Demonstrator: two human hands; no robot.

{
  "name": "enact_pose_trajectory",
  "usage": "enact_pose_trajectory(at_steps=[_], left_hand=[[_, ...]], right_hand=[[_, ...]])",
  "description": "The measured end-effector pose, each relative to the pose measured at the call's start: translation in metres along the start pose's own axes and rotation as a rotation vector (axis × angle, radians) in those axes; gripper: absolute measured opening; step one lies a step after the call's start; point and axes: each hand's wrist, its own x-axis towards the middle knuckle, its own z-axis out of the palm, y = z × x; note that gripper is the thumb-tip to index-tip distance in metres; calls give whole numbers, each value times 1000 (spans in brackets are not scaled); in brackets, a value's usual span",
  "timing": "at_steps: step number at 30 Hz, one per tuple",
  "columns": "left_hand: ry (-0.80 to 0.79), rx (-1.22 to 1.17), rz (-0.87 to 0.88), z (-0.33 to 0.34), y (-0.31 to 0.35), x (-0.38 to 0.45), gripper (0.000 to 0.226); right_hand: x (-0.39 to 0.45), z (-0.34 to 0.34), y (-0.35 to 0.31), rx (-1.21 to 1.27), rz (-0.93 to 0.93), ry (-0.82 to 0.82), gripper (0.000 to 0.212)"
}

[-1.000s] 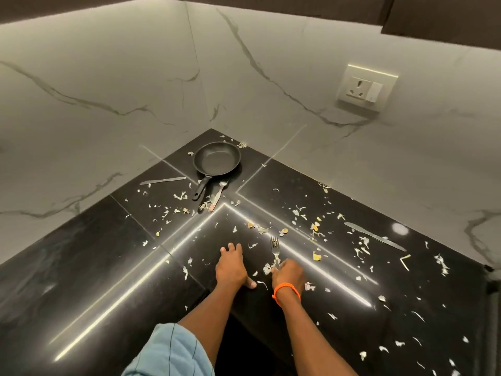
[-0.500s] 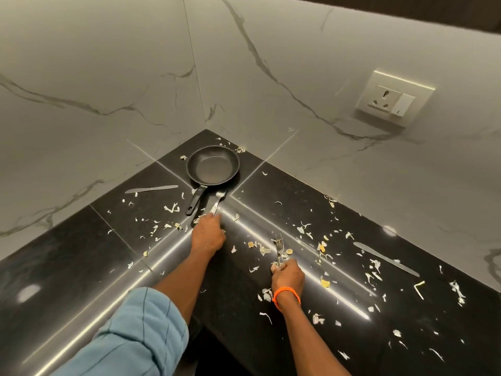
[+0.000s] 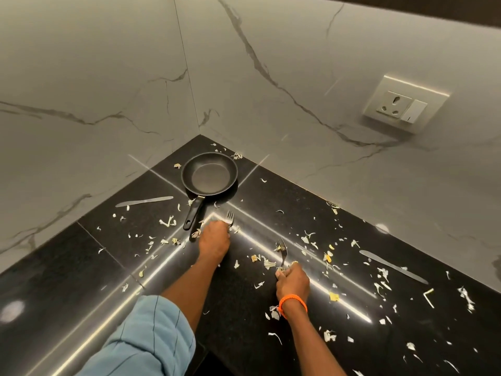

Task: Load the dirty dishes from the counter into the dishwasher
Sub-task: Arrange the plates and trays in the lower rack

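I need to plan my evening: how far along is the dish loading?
Early stage. Nothing looks loaded; no dishwasher is in view. In hand: the right hand holds a fork, and the left hand has its grip on a second fork. Left on the counter: the frying pan, a knife on the left, another knife on the right, plus scattered food scraps.

We see a black pan (image 3: 209,177) in the worktop (image 3: 81,267) corner; two forks (image 3: 230,217) (image 3: 282,249) held nearer; knives (image 3: 143,201) (image 3: 393,265) flanking the pan.
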Motion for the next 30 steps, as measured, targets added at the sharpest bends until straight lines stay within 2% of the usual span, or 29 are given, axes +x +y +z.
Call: enact_pose_trajectory(at_steps=[4,8,12,15,17,20,23,27,30], left_hand=[[-70,-9,-10,-3,7,-15,16],[-162,-125,-52,-7,1,-34,23],[-191,-244,-33,-6,-8,-50,17],[-162,-346,-4,-10,-1,-65,30],[-166,-388,23,-10,8,-73,36],[-258,-458,80,-7,26,-87,33],[-336,-464,168,-1,47,-101,34],[-379,-441,319,11,82,-133,52],[-440,-454,384,16,111,-168,46]], right_hand=[[-2,-3,-2,5,9,-4,20],[-1,-13,0,68,10,-57,22],[-1,-32,5,98,-47,-117,25],[-15,-46,19,-14,-79,-35,19],[-30,-53,32,-210,-116,-46,10],[-49,-64,47,-333,-159,-72,3],[-64,-78,58,-242,-126,-13,9],[-86,-110,81,-97,-42,126,7],[-104,-134,108,-26,33,199,14]])
